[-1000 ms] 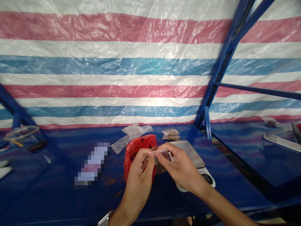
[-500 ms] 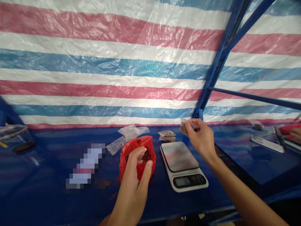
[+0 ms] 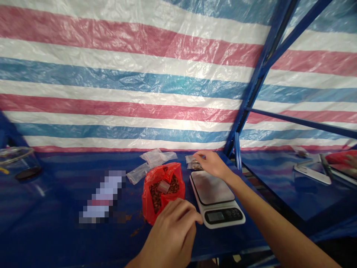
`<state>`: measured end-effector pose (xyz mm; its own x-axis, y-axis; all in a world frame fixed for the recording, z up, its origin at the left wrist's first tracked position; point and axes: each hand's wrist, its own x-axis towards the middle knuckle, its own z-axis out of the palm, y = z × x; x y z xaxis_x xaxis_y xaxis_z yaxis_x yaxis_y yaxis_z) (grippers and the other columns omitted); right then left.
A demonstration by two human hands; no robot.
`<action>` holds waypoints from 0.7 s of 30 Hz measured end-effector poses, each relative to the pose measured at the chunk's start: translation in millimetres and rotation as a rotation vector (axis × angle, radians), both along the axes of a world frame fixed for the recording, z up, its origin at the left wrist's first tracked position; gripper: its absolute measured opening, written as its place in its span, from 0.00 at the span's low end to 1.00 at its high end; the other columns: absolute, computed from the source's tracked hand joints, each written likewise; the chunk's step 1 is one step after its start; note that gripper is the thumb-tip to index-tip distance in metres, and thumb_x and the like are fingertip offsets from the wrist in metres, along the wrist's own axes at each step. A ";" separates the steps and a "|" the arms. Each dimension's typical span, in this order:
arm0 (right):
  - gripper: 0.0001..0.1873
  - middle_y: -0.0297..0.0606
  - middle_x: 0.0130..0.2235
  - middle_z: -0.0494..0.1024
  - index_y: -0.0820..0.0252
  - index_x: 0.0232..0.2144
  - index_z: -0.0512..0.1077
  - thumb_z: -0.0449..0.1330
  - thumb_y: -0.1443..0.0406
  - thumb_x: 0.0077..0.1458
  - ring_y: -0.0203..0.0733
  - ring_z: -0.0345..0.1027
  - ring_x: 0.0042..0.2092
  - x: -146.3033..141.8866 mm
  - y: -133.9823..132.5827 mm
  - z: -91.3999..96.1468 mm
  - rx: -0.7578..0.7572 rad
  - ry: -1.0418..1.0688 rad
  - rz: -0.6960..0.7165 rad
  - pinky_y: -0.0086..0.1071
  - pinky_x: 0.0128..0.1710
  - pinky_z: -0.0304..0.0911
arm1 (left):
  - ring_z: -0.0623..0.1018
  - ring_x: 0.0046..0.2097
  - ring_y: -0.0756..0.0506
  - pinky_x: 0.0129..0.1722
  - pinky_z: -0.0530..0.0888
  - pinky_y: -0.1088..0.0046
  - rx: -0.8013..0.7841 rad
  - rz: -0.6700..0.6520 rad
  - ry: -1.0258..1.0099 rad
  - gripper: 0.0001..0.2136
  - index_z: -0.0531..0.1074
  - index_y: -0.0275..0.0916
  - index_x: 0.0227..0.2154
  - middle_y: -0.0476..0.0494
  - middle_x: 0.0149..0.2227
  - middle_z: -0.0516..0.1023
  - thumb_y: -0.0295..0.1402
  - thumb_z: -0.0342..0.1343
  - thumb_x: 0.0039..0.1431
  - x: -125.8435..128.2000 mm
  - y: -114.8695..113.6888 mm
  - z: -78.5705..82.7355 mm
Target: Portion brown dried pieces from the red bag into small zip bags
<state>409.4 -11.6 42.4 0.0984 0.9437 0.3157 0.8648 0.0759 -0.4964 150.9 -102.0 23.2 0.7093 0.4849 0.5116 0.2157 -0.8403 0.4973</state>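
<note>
A red plastic bag (image 3: 147, 208) full of small dark brown pieces stands open on the blue table (image 3: 55, 238), with a small scoop lying in it. My left hand (image 3: 174, 227) hovers just in front of the bag, fingers curled loosely and holding nothing. My right hand (image 3: 210, 163) reaches over the far edge of a white kitchen scale (image 3: 213, 190) and rests on a small pile of filled clear packets (image 3: 192, 160). Its fingers lie on the top packet.
Several empty clear packets (image 3: 152, 160) lie behind the red bag. A clear glass bowl (image 3: 19, 162) stands at the far left. A blue metal post (image 3: 237, 152) splits this table from another at the right, which holds a white flat object (image 3: 312, 173). A striped tarp hangs behind.
My right hand carried a filled packet from above the scale's right side down to the pile behind the scale. My left hand drew back out of the red bag towards me.
</note>
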 end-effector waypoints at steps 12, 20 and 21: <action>0.19 0.40 0.55 0.82 0.53 0.50 0.80 0.70 0.65 0.54 0.50 0.76 0.56 -78.4 102.5 -24.0 -0.064 -0.249 0.310 0.35 0.55 0.66 | 0.78 0.38 0.48 0.39 0.73 0.74 0.272 -0.164 0.026 0.07 0.72 0.41 0.40 0.48 0.38 0.80 0.23 0.52 0.66 5.0 6.7 -2.6; 0.13 0.40 0.44 0.85 0.57 0.41 0.80 0.55 0.63 0.67 0.44 0.78 0.45 -60.9 66.9 -3.8 0.096 -0.118 0.174 0.33 0.48 0.67 | 0.79 0.43 0.47 0.45 0.75 0.71 -0.041 0.114 -0.160 0.11 0.72 0.43 0.41 0.47 0.41 0.80 0.23 0.46 0.68 1.4 6.6 1.4; 0.14 0.41 0.44 0.85 0.58 0.42 0.79 0.53 0.62 0.68 0.43 0.78 0.44 -58.9 54.1 0.9 0.127 -0.079 0.152 0.33 0.47 0.67 | 0.80 0.45 0.46 0.46 0.76 0.69 -0.123 0.194 -0.200 0.11 0.72 0.44 0.43 0.46 0.43 0.80 0.25 0.46 0.69 2.4 7.9 1.6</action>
